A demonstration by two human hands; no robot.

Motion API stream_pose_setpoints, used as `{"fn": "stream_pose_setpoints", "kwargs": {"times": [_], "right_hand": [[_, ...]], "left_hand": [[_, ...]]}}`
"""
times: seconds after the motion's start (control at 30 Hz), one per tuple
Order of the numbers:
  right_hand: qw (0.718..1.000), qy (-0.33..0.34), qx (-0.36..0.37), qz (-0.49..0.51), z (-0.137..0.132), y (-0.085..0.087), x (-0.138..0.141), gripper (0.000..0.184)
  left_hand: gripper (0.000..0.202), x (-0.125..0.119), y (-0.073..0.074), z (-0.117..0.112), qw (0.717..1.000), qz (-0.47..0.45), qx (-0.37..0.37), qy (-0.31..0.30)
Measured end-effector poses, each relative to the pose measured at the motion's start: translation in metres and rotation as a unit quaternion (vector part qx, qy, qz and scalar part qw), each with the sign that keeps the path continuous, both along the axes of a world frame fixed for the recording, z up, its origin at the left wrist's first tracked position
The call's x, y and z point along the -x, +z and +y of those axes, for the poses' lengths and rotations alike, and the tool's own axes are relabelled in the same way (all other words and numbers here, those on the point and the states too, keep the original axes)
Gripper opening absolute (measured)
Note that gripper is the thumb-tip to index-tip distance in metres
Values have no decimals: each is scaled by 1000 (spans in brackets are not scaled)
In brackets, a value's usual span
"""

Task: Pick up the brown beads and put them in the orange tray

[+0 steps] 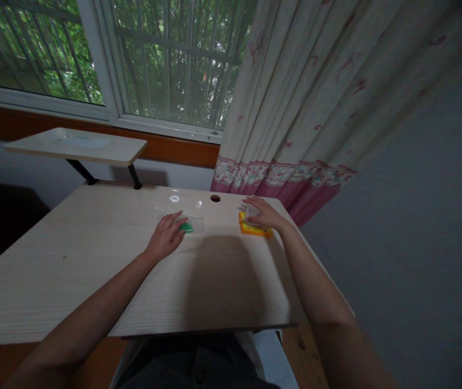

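Observation:
On the table's far middle, my left hand (167, 233) lies over a flat clear plastic case (197, 225) with something green (186, 227) in or under it. Its fingers are stretched out and apart, touching the near left part of the case. Farther right, my right hand (264, 213) has its fingers bent around a small clear, greyish plastic thing (250, 212), blurred and partly covered by the fingers. Just beneath it sits a flat yellow-orange packet or box (251, 229), its right end hidden by the hand and wrist.
A pale wood table (93, 259) spans the view, with a round cable hole (215, 199) near its back edge. A raised shelf (105, 143) on black legs stands at the back left. A floral curtain (279, 135) hangs behind the right side, beside a window (174, 65).

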State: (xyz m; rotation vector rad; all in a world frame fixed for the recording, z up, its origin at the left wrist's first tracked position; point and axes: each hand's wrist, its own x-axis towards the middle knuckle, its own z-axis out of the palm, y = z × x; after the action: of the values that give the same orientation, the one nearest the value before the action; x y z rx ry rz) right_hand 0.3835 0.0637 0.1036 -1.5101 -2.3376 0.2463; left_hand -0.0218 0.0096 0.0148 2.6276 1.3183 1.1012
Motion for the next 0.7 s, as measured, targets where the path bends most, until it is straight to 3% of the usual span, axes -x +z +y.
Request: {"fn": "stream_pose_setpoints", "kwargs": {"times": [0.1,0.17,0.27,0.37,0.43,0.53,0.7], "right_hand": [[995,101,-3,12,-8,-10,65,59],[989,149,18,2,-11,-24,109,60],[989,139,36,-28,-12,-47,160,76],[993,101,52,-44,-9,-62,181,82],[994,93,48,-42,-9,-64,178,80],[996,89,25,8,-14,-56,152,75],[987,41,-24,156,-30,-24,64,66]], "left_hand": [[45,11,3,7,997,-50,-9,51],[48,22,1,14,995,-58,-8,75],[51,40,-9,27,997,-30,16,63],[51,52,-18,34,998,21,53,30],[49,54,-19,34,996,50,69,21],[48,50,-14,29,995,69,75,20],[50,43,-9,26,996,48,72,-2]]}}
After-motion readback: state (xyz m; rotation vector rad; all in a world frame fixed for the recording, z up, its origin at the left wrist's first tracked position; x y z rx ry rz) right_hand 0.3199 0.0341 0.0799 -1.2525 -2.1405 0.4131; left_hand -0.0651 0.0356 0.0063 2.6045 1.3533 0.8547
